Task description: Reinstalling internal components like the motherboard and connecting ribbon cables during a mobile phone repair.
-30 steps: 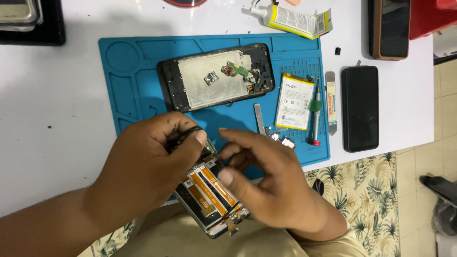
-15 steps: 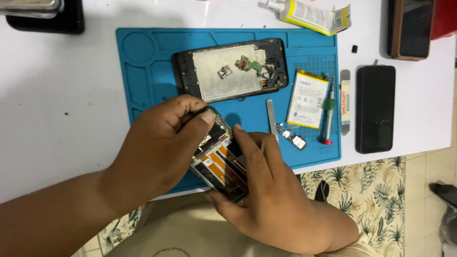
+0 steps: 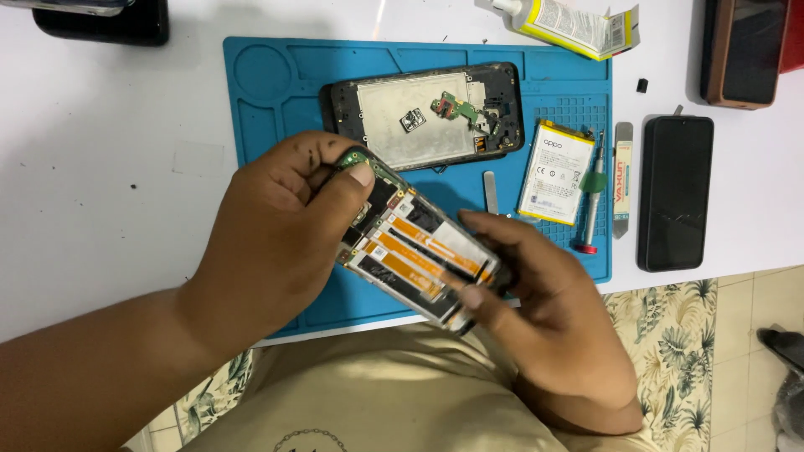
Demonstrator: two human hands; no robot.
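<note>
While the blue repair mat stays flat on the white table, both hands hold an opened phone chassis over the mat's near edge, tilted, its far end up-left.

Head view: left hand is closed round the chassis's upper end, thumb pressed on the green board at its corner. Right hand grips the lower end, fingers curled along the edge, thumb under the frame. Orange flex strips and a black panel are exposed between the two hands.

Versus half a second ago: the chassis has swung flatter and longer across the view, more of its inside shows, and the right hand has slid down from the middle to the end.

On the mat beyond the chassis: second opened phone frame. At the mat's right side: battery, screwdriver, metal pry tool. Right of the mat: black phone. Past the mat's far right corner: glue tube.
</note>
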